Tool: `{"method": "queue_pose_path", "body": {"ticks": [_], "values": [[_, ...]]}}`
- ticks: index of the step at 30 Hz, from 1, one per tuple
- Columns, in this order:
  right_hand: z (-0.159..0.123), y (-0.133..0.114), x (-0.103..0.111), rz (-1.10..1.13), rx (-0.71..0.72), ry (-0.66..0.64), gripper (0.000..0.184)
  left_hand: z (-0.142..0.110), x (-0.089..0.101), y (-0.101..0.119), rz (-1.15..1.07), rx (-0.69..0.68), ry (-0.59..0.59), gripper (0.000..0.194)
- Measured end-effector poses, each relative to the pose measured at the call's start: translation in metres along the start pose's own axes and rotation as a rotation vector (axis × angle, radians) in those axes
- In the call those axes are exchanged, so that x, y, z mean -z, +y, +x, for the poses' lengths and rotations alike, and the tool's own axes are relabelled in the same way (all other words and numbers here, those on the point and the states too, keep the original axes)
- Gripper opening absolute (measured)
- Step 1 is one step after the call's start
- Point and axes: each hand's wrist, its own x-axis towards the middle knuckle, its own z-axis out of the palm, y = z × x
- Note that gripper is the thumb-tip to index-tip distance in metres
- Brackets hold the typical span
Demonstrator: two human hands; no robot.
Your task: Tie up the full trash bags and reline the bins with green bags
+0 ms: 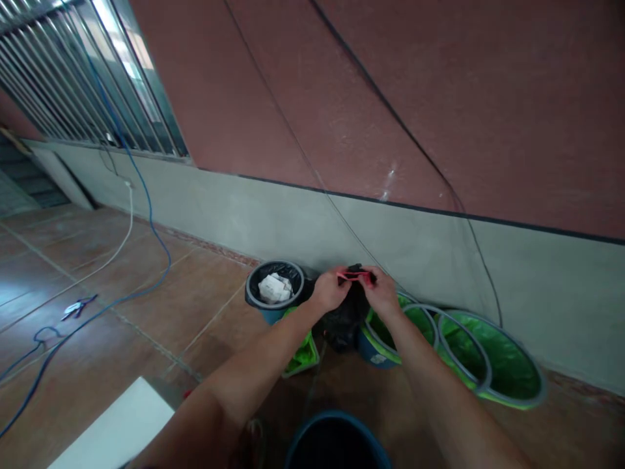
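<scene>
Pinching a thin red strip [344, 277] at the top of a black bag [340, 326], the left hand [330, 289] and right hand [382, 292] sit close together. The bag is low by the pale wall [205, 208], between a paper-filled bin [271, 316] and green-lined bins [374, 352]; its contents are hidden. A hard tug could snap the strip, while a loose pinch could let it slip. Swinging sideways, the right forearm [420, 371] could tip a green-lined bin; a step forward could knock the blue bucket [336, 415].
</scene>
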Motion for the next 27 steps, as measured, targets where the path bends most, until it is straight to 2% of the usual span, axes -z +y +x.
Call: {"method": "queue_pose_path", "body": {"ticks": [2,5,8,11,14,18,23,27], "values": [[-0.001,0.029,-0.027,-0.116,-0.143,-0.040,0.045,0.001,-0.015,-0.029,0.062,0.106,-0.036,0.041],[-0.026,0.066,-0.063,-0.255,-0.258,-0.129,0.061,-0.016,-0.033,-0.073,0.097,0.228,-0.110,0.054],[-0.055,0.088,-0.086,-0.289,-0.212,-0.164,0.064,-0.037,-0.042,-0.103,0.083,0.265,-0.186,0.061],[-0.066,0.094,-0.095,-0.324,-0.130,-0.132,0.066,-0.048,-0.045,-0.118,0.100,0.293,-0.251,0.058],[-0.054,0.097,-0.098,-0.410,-0.119,-0.119,0.069,-0.049,-0.043,-0.127,0.144,0.322,-0.324,0.048],[-0.029,0.109,-0.111,-0.505,-0.150,-0.184,0.072,-0.053,-0.039,-0.146,0.224,0.369,-0.370,0.041],[-0.015,0.134,-0.154,-0.555,-0.138,-0.389,0.069,-0.068,-0.039,-0.180,0.230,0.443,-0.379,0.041],[-0.015,0.163,-0.195,-0.519,-0.249,-0.517,0.065,-0.076,-0.048,-0.207,0.231,0.508,-0.383,0.041]]}}
